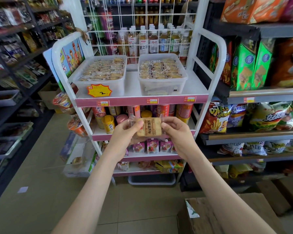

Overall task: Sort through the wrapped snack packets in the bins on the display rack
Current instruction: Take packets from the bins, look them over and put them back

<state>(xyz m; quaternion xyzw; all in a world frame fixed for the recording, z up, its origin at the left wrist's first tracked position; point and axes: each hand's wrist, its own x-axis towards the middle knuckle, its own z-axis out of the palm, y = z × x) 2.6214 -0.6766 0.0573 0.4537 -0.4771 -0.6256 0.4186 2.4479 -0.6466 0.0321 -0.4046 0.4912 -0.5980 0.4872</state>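
A clear-wrapped snack packet [149,127] with a tan biscuit inside and a printed strip is held level in front of the rack's second shelf. My left hand [125,134] pinches its left end and my right hand [174,130] pinches its right end. On the top shelf of the white display rack [139,88] stand two clear plastic bins. The left bin [100,81] and the right bin [161,83] both hold several similar wrapped packets. A yellow starburst price tag [99,90] sticks to the left bin's front.
Lower rack shelves carry cups, cans and pouches. Bottled drinks [152,41] stand behind the wire grid. Dark shelving with snack bags flanks both sides. Cardboard boxes [210,215] sit on the floor at the lower right. Tiled floor lies open to the left.
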